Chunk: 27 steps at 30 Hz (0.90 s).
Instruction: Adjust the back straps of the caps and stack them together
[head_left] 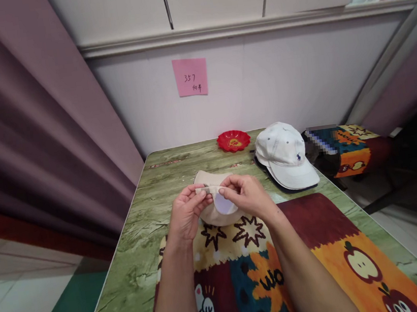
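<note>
A beige cap (213, 217) lies at the middle of the table, its back strap and rounded opening turned toward me. My left hand (188, 211) pinches the left end of the light strap between thumb and fingers. On the right side of the same strap, my right hand (247, 194) has its thumb and fingers closed. The strap spans the short gap between both hands, above the opening. Part of the cap is hidden behind my fingers.
A white cap (281, 149) rests on a dark one at the right back. Beside it stands a red scalloped dish (233, 141). A colourful patterned mat (316, 218) covers the near part of the green table (131, 268).
</note>
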{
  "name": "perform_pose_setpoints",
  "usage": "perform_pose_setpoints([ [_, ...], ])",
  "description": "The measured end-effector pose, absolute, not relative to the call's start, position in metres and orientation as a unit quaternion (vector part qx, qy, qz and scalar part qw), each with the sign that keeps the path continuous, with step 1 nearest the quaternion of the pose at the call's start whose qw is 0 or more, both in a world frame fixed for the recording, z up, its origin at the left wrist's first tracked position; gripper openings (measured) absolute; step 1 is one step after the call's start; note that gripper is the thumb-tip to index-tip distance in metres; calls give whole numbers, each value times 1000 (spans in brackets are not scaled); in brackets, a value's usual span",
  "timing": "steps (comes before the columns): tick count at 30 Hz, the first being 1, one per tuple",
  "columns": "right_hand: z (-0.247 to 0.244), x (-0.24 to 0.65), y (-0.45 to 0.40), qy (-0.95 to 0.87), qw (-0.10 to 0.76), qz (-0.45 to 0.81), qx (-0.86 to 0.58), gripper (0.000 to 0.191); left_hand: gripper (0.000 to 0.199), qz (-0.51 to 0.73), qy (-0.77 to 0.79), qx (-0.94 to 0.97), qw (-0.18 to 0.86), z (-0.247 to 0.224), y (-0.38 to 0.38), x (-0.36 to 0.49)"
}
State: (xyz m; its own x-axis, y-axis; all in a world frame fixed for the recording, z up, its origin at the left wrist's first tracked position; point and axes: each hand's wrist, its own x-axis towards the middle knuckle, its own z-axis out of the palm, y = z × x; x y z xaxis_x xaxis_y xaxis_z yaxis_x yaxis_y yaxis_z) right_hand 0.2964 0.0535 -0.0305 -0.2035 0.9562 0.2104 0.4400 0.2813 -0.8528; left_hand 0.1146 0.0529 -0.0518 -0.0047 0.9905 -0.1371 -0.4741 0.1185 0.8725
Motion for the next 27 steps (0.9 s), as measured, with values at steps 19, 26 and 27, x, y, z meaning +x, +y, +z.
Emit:
perform_pose_setpoints([
  [19, -32, 291, 53, -706, 373, 305, -519, 13, 38, 547, 399, 347, 649, -50, 49, 122],
  [26, -36, 289, 53, -692, 393, 311, -520, 11, 37, 549, 410, 348, 640, -50, 49, 122],
  [27, -36, 289, 53, -690, 395, 314, -519, 11, 36, 548, 412, 354, 636, -51, 49, 122],
])
